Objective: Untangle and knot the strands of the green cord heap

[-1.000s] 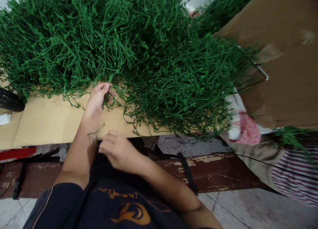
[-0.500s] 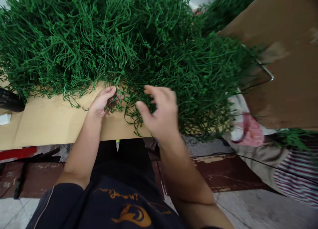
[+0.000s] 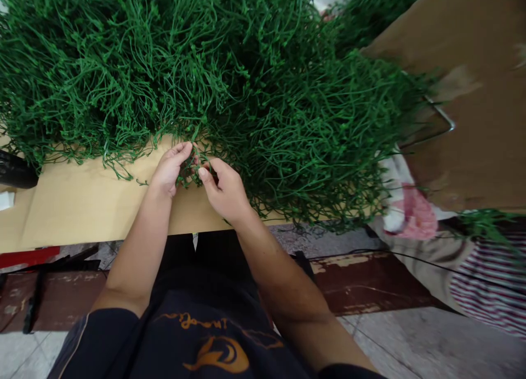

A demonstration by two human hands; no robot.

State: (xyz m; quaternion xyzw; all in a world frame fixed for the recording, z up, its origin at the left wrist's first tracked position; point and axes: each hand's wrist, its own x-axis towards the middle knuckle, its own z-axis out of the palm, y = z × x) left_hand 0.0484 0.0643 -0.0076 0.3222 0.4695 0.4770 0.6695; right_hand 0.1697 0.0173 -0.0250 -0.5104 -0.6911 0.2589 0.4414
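Just above the front part of the cardboard-covered table, my left hand (image 3: 171, 164) is closed around a green plastic-looking plant sprig (image 3: 193, 155), its thumb and fingers pinching the stem. My right hand (image 3: 224, 190) is beside it on the right, thumb and forefinger pinched at the sprig's lower strands. Behind both hands rises a big heap of similar green artificial-looking sprigs (image 3: 164, 67), with thin stems and small forked tips. Part of the held sprig is hidden by my fingers and blends into the heap.
Tan cardboard (image 3: 90, 198) covers the tabletop. A dark cylindrical object (image 3: 16, 170) lies at the left edge. On the right stands a large brown cardboard box (image 3: 472, 94) with a bent metal rod (image 3: 446, 119). Below it sits another person in striped clothing (image 3: 489, 291).
My right hand has moved left from over the heap's edge and closed at the sprig. My left hand has stayed in nearly the same place with its hold.
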